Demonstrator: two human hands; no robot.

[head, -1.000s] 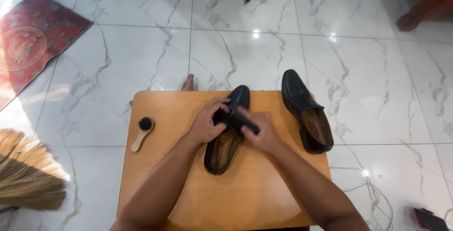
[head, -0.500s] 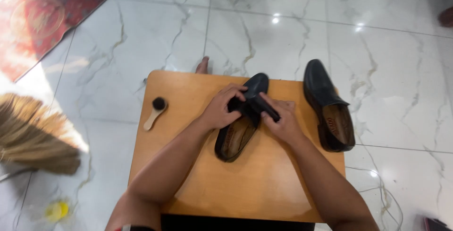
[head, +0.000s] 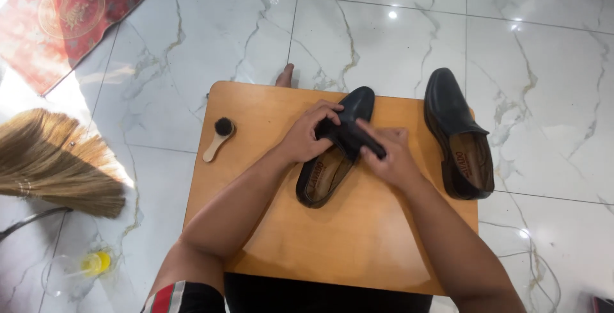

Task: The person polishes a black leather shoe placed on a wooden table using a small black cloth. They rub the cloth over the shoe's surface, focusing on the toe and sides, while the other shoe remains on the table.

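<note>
**Two hands on a black shoe at a small wooden table**

Head view: at the centre of the frame a black shoe [head: 332,153] lies on a wooden table [head: 358,249], toe toward the top of the frame, its tan lining showing at the opening. The left hand [head: 306,135] rests on the shoe's upper, fingers curled over its left side and top. The right hand [head: 391,157] is closed around a dark brush or cloth [head: 355,139] pressed across the shoe's vamp; which of the two it is cannot be told. A second black shoe [head: 457,134] stands at the table's right edge, well apart from the hands. A small wooden-handled brush [head: 219,137] lies on the table's left part. On the marble floor [head: 384,25], a straw broom [head: 54,159] sits at the left edge, a red mat [head: 67,15] at the upper left, and at the lower left a clear container [head: 77,268] with something yellow inside.
</note>
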